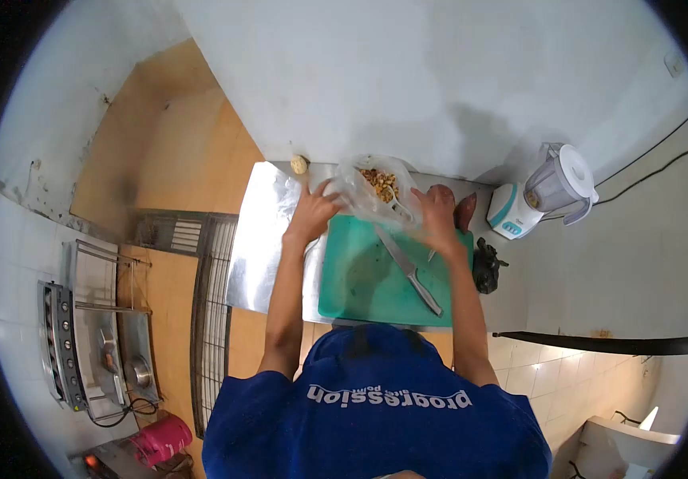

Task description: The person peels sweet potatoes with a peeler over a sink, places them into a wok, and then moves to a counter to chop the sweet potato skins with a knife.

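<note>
A clear plastic bag [349, 194] with its mouth spread lies at the far end of the green cutting board [344, 279]. Inside it are small brown and yellow chopped pieces [379, 184]. My left hand [314, 213] holds the bag's left edge, some fingers raised. On the opposite side my right hand [436, 221] grips the bag's right edge. A knife [408, 270] with a grey handle lies slantwise on the board, between my forearms. Beside my right hand are reddish-brown tubers [464, 212], partly hidden. A small pale round item [299, 164] sits beyond my left hand.
The metal table [260, 255] stands against a white wall. A blender [555, 188] is at the right, with a black plastic bag [487, 266] nearer the board. Down on the left are a gas stove [61, 343] and a pink gas cylinder [162, 439].
</note>
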Tool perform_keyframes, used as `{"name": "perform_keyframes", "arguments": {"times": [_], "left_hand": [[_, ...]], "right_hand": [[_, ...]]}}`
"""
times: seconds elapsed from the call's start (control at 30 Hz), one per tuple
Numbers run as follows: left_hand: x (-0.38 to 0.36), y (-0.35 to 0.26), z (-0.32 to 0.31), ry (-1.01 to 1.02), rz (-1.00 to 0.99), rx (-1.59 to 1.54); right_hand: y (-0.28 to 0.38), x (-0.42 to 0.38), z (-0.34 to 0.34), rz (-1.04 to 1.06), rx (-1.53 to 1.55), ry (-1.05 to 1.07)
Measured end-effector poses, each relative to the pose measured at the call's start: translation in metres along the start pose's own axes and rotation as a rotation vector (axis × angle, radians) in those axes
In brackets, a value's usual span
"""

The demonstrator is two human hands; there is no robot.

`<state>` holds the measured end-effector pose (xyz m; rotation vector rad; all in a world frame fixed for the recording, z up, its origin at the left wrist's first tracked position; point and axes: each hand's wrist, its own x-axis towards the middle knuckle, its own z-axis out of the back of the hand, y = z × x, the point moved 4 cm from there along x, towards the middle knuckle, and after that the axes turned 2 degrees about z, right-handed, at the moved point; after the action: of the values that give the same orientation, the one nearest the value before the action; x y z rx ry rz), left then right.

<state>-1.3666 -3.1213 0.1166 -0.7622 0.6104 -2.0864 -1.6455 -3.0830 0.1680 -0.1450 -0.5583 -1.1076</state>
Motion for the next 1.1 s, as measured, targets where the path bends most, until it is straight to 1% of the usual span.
{"name": "perform_keyframes", "arguments": {"times": [0.03,0.07,0.1,0.13,0.17,0.2,0.23,0.27,0.3,0.37,0.4,0.47,0.5,0.53,0.57,0.6,0.63,0.67,0.7,0.73,0.77,0.8,0.87,0.9,0.97,1.0,1.03,1.07,1.1], "left_hand": [[-0.019,0.033,-0.013,0.079,-0.237,0.238],[-0.017,-0.002,0.004,-0.182,0.041,-0.195],[-0.032,-0.041,0.014,-0.431,0.326,-0.638],[-0.044,-0.045,0.014,-0.47,0.402,-0.82],[-0.058,-0.036,0.007,-0.472,0.415,-0.82],[-0.071,-0.016,-0.007,-0.327,0.472,-0.487],[-0.085,0.002,-0.02,-0.175,0.516,-0.154],[-0.098,0.009,-0.025,-0.166,0.495,0.123],[-0.111,0.014,-0.033,-0.163,0.504,0.123],[-0.138,0.03,-0.034,-0.3,0.796,0.396],[-0.147,0.033,-0.037,-0.2,0.969,0.433],[-0.154,0.037,-0.043,-0.166,1.007,0.466],[-0.157,0.043,-0.046,-0.134,1.029,0.502],[-0.158,0.048,-0.049,-0.134,0.977,0.504],[-0.16,0.056,-0.052,-0.133,0.985,0.507],[-0.16,0.063,-0.057,-0.104,0.957,0.467],[-0.162,0.069,-0.061,-0.077,0.925,0.427],[-0.163,0.068,-0.06,-0.047,0.836,0.397],[-0.161,0.064,-0.057,-0.047,0.838,0.395],[-0.159,0.064,-0.065,-0.108,0.971,-0.195],[-0.154,0.057,-0.074,-0.159,1.05,-0.796],[-0.15,0.047,-0.073,-0.146,1.047,-0.795],[-0.139,0.021,-0.085,-0.03,0.891,-1.405],[-0.139,0.019,-0.09,-0.002,0.891,-1.403],[-0.134,0.018,-0.089,-0.133,0.738,-0.954],[-0.131,0.012,-0.079,-0.176,0.698,-0.855],[-0.128,0.006,-0.072,-0.148,0.686,-0.861],[-0.127,-0.002,-0.059,-0.199,0.734,-0.994],[-0.128,-0.004,-0.053,-0.248,0.79,-1.127]], "right_hand": [[-0.003,-0.029,-0.033,-0.077,0.395,0.072],[-0.006,-0.043,-0.056,-0.135,0.78,0.12],[0.0,-0.043,-0.059,-0.12,0.776,0.108],[0.009,-0.061,-0.066,-0.322,0.937,0.104],[0.014,-0.073,-0.074,-0.526,1.092,0.099],[0.017,-0.076,-0.081,-0.529,1.097,0.108],[0.023,-0.078,-0.09,-0.467,1.028,0.183],[0.029,-0.08,-0.097,-0.405,0.956,0.256],[0.038,-0.082,-0.099,-0.407,0.96,0.264],[0.064,-0.082,-0.109,-0.397,1.054,0.319],[0.077,-0.081,-0.113,-0.396,1.056,0.329],[0.11,-0.083,-0.127,-0.383,1.101,0.53],[0.122,-0.082,-0.133,-0.378,1.109,0.541],[0.134,-0.081,-0.141,-0.361,1.11,0.62],[0.144,-0.082,-0.149,-0.345,1.108,0.7],[0.151,-0.083,-0.153,-0.343,1.111,0.707],[0.152,-0.083,-0.158,-0.423,1.098,0.644],[0.151,-0.083,-0.163,-0.502,1.081,0.581],[0.15,-0.089,-0.178,-0.501,1.08,0.584],[0.146,-0.094,-0.194,-0.585,1.136,0.534],[0.143,-0.099,-0.205,-0.673,1.191,0.479],[0.152,-0.088,-0.187,-0.683,1.19,0.47],[0.163,-0.072,-0.157,-0.812,1.267,0.498],[0.161,-0.073,-0.161,-0.83,1.266,0.477],[0.153,-0.071,-0.16,-0.675,1.113,0.358],[0.152,-0.067,-0.149,-0.698,1.103,0.337],[0.153,-0.062,-0.139,-0.667,0.981,0.394],[0.156,-0.055,-0.124,-0.639,0.859,0.45],[0.161,-0.052,-0.108,-0.666,0.85,0.434]]}}
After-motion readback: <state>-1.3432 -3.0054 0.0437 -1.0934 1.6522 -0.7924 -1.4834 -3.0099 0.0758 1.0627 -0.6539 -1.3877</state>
